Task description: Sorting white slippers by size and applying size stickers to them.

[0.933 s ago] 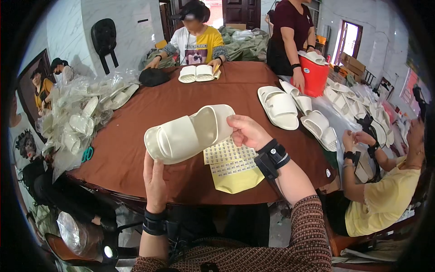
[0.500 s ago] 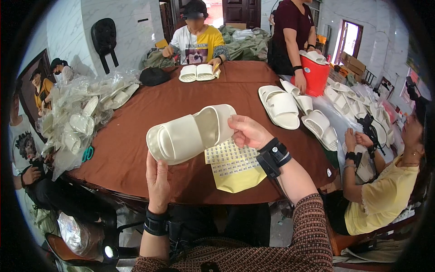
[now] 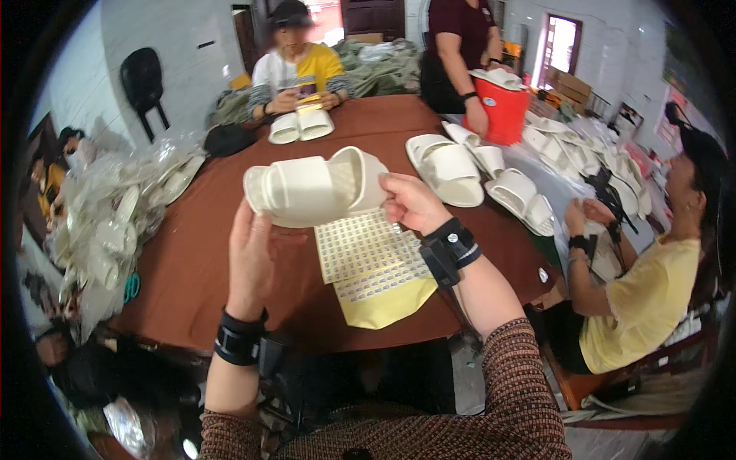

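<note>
A cream slide slipper (image 3: 303,188) is held up over the near part of the table, tilted, with its broad strap facing me. My left hand (image 3: 257,241) grips it from below at the left end, fingers partly hidden behind it. At the other end my right hand (image 3: 416,203) pinches the rim between thumb and fingers. Beneath the slipper, yellow sticker sheets (image 3: 368,249) with rows of small printed labels lie on the brown cloth, partly covered by the slipper and close to my right wrist.
Around the brown-covered table (image 3: 222,291), co-workers handle slippers. Bagged slippers (image 3: 115,207) pile up on the left beside green-handled scissors (image 3: 132,287). Loose slippers (image 3: 452,169) lie to the right, near a red bucket (image 3: 500,115) and a further slipper heap (image 3: 590,157).
My hands have raised the slipper and tilted it, uncovering more of the sticker sheets. The whole view has shifted. The person across now holds a yellow sheet in both hands above the slippers.
</note>
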Demonstrator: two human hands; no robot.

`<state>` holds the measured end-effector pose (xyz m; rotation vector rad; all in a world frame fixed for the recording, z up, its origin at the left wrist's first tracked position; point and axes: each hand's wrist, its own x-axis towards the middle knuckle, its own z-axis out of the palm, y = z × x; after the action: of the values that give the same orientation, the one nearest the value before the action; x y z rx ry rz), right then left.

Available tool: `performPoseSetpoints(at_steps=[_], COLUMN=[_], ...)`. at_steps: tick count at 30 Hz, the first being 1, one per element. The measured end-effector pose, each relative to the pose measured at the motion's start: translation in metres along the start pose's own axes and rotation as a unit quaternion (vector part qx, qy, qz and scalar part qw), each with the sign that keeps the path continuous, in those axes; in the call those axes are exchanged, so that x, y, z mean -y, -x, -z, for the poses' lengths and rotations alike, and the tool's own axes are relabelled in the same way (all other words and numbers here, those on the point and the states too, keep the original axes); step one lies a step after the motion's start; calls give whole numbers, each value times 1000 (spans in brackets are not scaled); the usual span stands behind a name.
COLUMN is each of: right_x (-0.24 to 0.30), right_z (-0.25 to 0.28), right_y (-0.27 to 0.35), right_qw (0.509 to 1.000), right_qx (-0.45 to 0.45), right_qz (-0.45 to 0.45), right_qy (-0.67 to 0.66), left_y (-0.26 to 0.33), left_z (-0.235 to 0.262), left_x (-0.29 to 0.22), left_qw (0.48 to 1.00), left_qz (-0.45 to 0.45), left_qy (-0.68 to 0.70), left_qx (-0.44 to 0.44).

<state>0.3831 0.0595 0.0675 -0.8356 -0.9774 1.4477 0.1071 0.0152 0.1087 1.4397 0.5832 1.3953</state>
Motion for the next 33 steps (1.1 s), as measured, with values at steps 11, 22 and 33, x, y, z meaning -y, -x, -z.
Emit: performPoseSetpoints(at_steps=[11,22,33], right_x=[3,-8,-5], right_z=[14,15,26], right_y=[-10,-7,-12], right_qw=[996,974,933], right_qx=[-23,-103,-240], right_qz=[-11,-25,50], right_qy=[-88,-201,-262], left_y=[-85,-74,-69], left_z=[33,46,36], left_x=[57,99,86], left_qw=[981,946,968], left_qz=[101,259,222], left_qy=[153,196,106], left_qx=[56,13,43])
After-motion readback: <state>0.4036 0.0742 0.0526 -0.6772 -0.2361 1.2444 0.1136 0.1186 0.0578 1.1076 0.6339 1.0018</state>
